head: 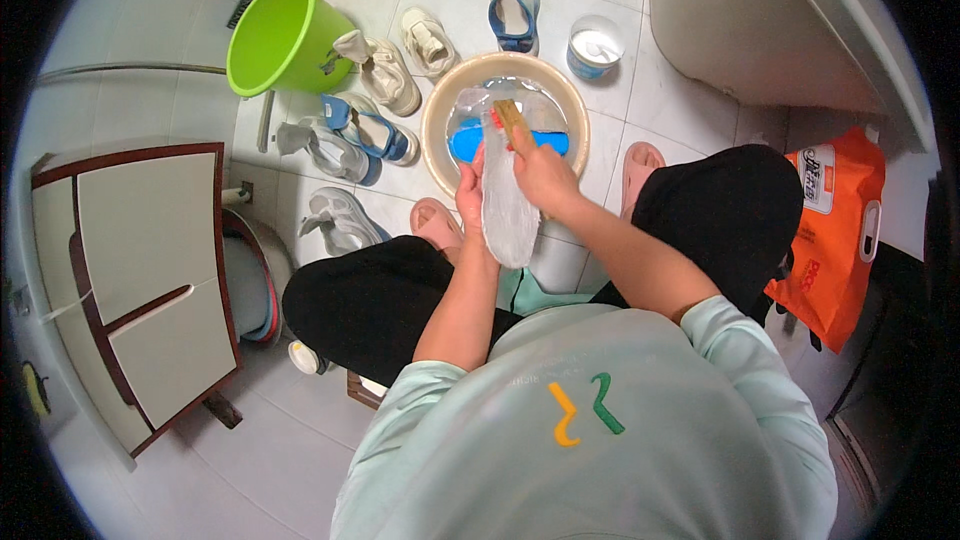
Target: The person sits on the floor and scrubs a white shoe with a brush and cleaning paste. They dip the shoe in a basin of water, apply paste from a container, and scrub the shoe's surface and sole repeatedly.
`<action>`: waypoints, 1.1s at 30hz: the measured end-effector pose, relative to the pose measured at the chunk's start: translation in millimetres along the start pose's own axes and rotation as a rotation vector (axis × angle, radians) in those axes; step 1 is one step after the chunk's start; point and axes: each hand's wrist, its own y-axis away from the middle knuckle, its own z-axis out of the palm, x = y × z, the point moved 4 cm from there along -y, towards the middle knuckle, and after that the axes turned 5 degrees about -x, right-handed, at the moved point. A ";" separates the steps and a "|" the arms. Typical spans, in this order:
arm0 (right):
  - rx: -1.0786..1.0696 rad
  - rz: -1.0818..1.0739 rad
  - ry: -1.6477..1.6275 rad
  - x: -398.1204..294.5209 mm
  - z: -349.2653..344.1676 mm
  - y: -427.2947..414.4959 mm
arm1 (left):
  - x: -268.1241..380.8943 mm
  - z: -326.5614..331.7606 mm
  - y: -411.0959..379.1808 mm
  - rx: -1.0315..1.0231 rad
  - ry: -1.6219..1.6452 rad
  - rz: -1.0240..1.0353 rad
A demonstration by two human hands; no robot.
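Note:
My left hand [471,191] grips the left edge of a pale grey shoe insole [510,217], its wide end towards me. In my right hand [547,174] is a wooden-backed scrubbing brush [513,122]; its red bristles meet the insole's far end. Both hands are over the near side of a beige plastic basin [580,116]. Water stands in the basin, with a bright blue object [553,142] lying across it, partly hidden behind the insole and brush. Another pale, flat piece [474,99] lies in the water at the far side.
Several white, grey and blue shoes [390,79] stand left of the basin, and a blue-and-white shoe [514,11] behind it. A green bucket [289,37] tilts at the back left. A tub of white powder [595,49] sits right. An orange bag [836,232] is beside my knee; a cabinet [150,240] is left.

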 end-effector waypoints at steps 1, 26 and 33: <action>0.005 -0.055 0.009 -5.5 -1.1 2.9 | 1.4 -4.6 -2.0 0.029 -0.024 0.020; 0.062 -0.233 0.247 -28.6 -13.6 24.0 | -2.5 19.8 7.0 0.006 0.059 -0.128; -0.001 -0.250 0.299 -33.9 -8.6 32.8 | 1.7 26.6 7.9 0.004 0.014 -0.163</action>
